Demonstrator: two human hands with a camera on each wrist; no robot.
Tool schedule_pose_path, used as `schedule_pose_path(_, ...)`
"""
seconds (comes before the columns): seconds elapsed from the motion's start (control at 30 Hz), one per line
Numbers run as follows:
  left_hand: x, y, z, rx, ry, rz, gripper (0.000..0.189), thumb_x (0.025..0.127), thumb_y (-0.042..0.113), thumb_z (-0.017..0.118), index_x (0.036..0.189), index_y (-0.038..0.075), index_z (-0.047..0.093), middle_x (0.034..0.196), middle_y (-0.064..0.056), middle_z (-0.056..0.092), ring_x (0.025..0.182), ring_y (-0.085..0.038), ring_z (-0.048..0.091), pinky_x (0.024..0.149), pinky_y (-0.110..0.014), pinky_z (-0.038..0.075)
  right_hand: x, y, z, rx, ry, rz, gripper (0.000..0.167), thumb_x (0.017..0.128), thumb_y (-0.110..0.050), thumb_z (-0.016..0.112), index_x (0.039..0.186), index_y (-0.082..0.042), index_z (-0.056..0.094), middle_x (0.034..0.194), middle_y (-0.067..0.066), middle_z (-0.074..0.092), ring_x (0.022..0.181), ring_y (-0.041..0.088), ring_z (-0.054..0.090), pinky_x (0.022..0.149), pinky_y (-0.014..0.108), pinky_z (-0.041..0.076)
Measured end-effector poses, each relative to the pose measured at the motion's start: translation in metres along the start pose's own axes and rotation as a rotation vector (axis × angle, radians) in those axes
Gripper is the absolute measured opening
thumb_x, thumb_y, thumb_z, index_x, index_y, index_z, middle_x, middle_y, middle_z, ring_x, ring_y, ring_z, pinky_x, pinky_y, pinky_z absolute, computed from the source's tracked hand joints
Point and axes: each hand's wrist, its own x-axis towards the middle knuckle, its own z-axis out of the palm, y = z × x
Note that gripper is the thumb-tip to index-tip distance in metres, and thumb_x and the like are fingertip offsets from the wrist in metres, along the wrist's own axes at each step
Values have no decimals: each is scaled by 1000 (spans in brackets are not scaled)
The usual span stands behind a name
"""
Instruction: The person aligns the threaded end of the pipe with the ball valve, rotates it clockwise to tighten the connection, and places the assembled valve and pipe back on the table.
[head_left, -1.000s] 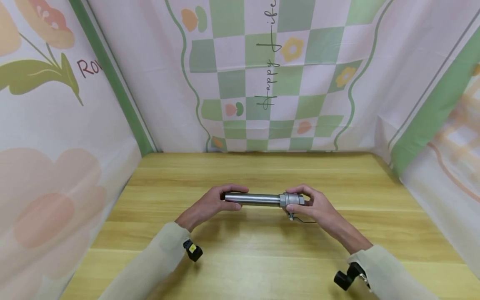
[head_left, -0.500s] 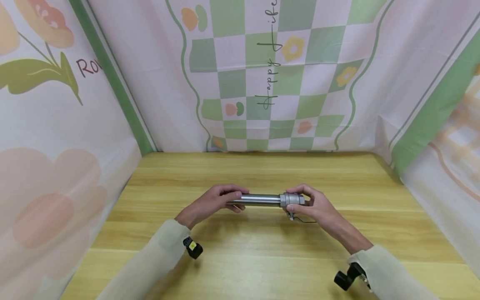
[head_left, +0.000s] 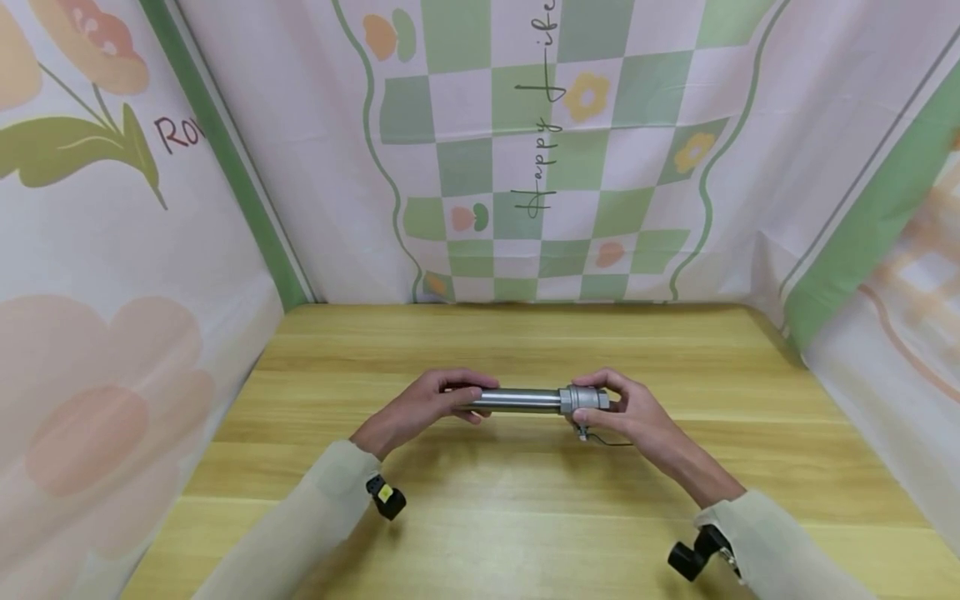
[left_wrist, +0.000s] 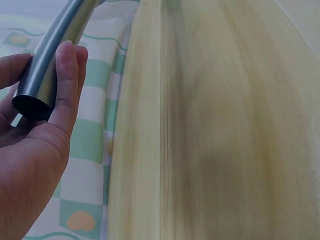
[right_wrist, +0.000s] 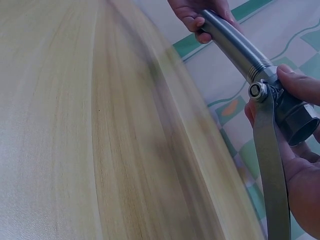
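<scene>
A smooth steel pipe (head_left: 521, 400) lies level across the middle of the head view, joined at its right end to a metal ball valve (head_left: 585, 400). My left hand (head_left: 420, 408) grips the pipe's left end, thumb on the near side, fingertips showing below. In the left wrist view the dark round pipe end (left_wrist: 34, 107) pokes out between thumb and fingers. My right hand (head_left: 637, 410) holds the valve body between thumb and fingers. A few threads (right_wrist: 258, 71) show where pipe meets valve in the right wrist view, and the flat lever handle (right_wrist: 270, 170) points down toward the camera.
Both hands are above a wooden table (head_left: 480, 517). Patterned cloth (head_left: 517, 167) hangs at its back edge and along both sides. Black wrist cameras sit on the left sleeve (head_left: 300, 517) and the right sleeve (head_left: 780, 550).
The left thumb has moved up onto the pipe and the left fingers have shifted round beneath it, covering the pipe's end. The right hand and the valve have stayed in place.
</scene>
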Motion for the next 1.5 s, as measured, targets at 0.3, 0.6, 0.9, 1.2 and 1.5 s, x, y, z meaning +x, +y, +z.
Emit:
schedule_pose_path(0.3,-5,0,-1,17,4,11,36,110,27,68,144,14,71,141,-13,68,129,-48,67,109,-54,59,0,-1,1,1,-4,1,49,102,-18,78,144,-1,59,142,30,53,104,24,74,84,37,65)
schedule_pose_path(0.6,-7,2,-1,91,19,6,38,107,24,73,144,17,73,154,0,64,131,-38,67,113,-46,55,1,0,1,1,-6,-1,49,103,-17,78,144,0,59,142,30,53,103,24,73,84,37,65)
schedule_pose_path(0.9,-7,2,1,155,36,38,32,104,20,76,136,18,78,153,5,65,139,-22,57,109,-36,51,1,-1,1,6,-10,2,49,103,-17,78,144,0,59,141,30,53,103,23,74,84,36,65)
schedule_pose_path(1.2,-6,0,3,196,39,75,28,102,13,76,129,18,82,152,4,65,146,-22,52,109,-36,51,0,-2,0,1,-3,12,49,102,-18,79,143,0,59,140,30,54,103,23,73,85,36,65)
schedule_pose_path(1.5,-5,2,2,171,39,10,53,104,29,77,155,20,62,154,-1,61,127,-20,61,111,-39,52,-1,-1,-1,-11,13,4,49,102,-18,79,143,-1,60,141,29,54,101,24,72,84,36,65)
